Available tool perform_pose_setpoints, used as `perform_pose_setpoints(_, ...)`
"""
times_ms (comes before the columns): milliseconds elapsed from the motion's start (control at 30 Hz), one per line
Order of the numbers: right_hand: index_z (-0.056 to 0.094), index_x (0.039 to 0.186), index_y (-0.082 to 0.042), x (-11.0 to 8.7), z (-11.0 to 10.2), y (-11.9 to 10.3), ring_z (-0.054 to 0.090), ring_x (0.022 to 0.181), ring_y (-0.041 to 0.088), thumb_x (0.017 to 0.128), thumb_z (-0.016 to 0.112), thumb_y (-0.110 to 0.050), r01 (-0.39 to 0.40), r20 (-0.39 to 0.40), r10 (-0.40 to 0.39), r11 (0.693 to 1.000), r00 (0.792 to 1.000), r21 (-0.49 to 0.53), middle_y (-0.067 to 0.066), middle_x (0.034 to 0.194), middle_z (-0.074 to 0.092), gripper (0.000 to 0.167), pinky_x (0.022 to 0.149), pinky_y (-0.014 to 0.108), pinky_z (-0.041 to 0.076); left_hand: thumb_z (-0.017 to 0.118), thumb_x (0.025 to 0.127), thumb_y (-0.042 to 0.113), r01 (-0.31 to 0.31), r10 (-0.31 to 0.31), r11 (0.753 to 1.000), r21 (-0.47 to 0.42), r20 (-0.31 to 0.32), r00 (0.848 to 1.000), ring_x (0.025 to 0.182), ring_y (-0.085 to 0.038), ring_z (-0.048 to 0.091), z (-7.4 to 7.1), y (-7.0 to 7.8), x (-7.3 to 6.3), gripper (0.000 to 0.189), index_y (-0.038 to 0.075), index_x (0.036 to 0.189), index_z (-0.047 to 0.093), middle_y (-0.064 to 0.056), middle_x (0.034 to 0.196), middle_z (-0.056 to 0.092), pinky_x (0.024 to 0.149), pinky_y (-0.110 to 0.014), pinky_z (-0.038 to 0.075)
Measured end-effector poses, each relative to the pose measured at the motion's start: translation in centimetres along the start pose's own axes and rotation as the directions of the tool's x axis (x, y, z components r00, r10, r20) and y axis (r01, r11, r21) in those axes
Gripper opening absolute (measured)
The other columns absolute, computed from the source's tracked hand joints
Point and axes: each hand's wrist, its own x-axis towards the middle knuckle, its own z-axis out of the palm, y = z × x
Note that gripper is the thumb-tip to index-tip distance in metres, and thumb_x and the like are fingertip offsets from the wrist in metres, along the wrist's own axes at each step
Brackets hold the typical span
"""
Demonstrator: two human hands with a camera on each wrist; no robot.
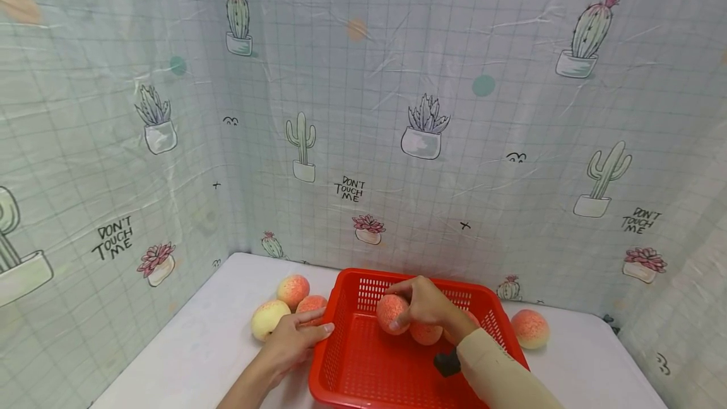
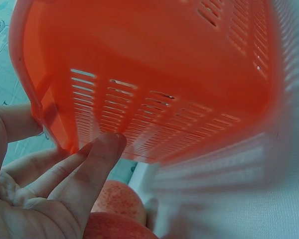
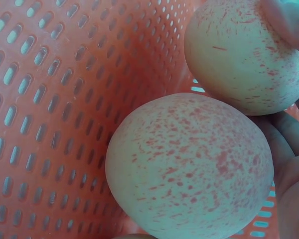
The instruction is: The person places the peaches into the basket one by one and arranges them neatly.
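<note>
A red plastic basket (image 1: 363, 358) with slotted walls sits on the white table. My right hand (image 1: 428, 302) grips a speckled peach (image 1: 392, 314) inside it, near the back wall. Below the hand lies a second peach (image 3: 189, 169), close against the held one in the right wrist view. Another peach (image 1: 470, 319) is mostly hidden behind my right wrist. At the basket's left side, my left hand (image 1: 295, 339) holds the rim, thumb over the edge and fingers (image 2: 97, 164) against the outer slotted wall.
Left of the basket are a pale yellow peach (image 1: 269, 320), a pink-orange peach (image 1: 293, 290) and another peach (image 1: 312, 307) partly behind my left hand. One more peach (image 1: 530, 329) stands outside the right wall. A cactus-print curtain (image 1: 386, 112) encloses the table (image 1: 187, 358).
</note>
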Motion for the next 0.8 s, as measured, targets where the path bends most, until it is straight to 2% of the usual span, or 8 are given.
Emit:
perform_pose_setpoints(267,0.076,0.126,-0.009,0.02,0.21,-0.24,0.069,0.092,0.018,0.071,0.096,-0.016,-0.044,0.019,0.043,0.998,0.999,0.036,0.003,0.111,0.079,0.059,0.085,0.037,0.063,0.078,0.094,0.029,-0.015,0.016,1.000,-0.008,0.013,1.000,0.104,-0.023,0.076,-0.02,0.02,-0.08,0.077,-0.007,0.153,0.045,-0.024,0.137,0.067,0.087,-0.044,0.065)
perform_pose_setpoints(800,0.078,0.121,-0.010,0.16,0.46,-0.15,0.069,0.091,0.015,0.067,0.097,-0.015,0.012,0.040,-0.012,1.000,0.999,-0.002,0.002,0.108,0.080,0.058,0.084,0.034,0.062,0.077,0.095,0.028,-0.016,0.016,1.000,-0.012,0.021,1.000,0.104,-0.023,0.076,0.03,0.06,-0.16,0.076,-0.008,0.153,0.044,-0.025,0.138,0.066,0.087,-0.045,0.065)
